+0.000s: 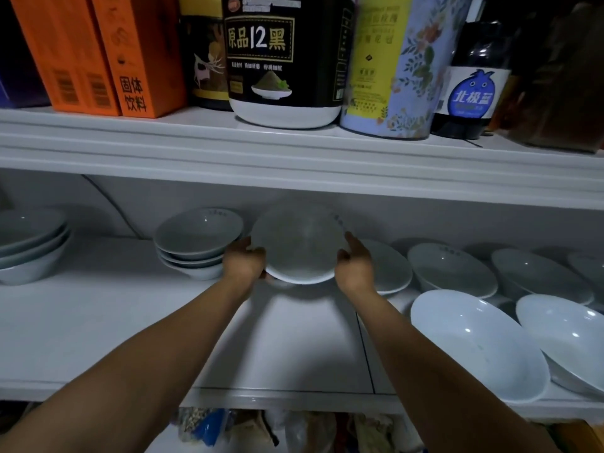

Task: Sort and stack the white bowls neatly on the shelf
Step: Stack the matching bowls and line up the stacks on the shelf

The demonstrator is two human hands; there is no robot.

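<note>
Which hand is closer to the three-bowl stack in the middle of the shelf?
Left. The left hand grips the held bowl right beside the stack; the right hand holds the bowl's opposite side, farther away.

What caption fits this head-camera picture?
A white bowl held by left hand and right hand, beside a three-bowl stack on the shelf.

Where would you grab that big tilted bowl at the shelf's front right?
Take the tilted bowl by its wide rim, at opposite edges, coming from the front: its opening faces outward, so the rim is exposed and its base is hidden.
</note>
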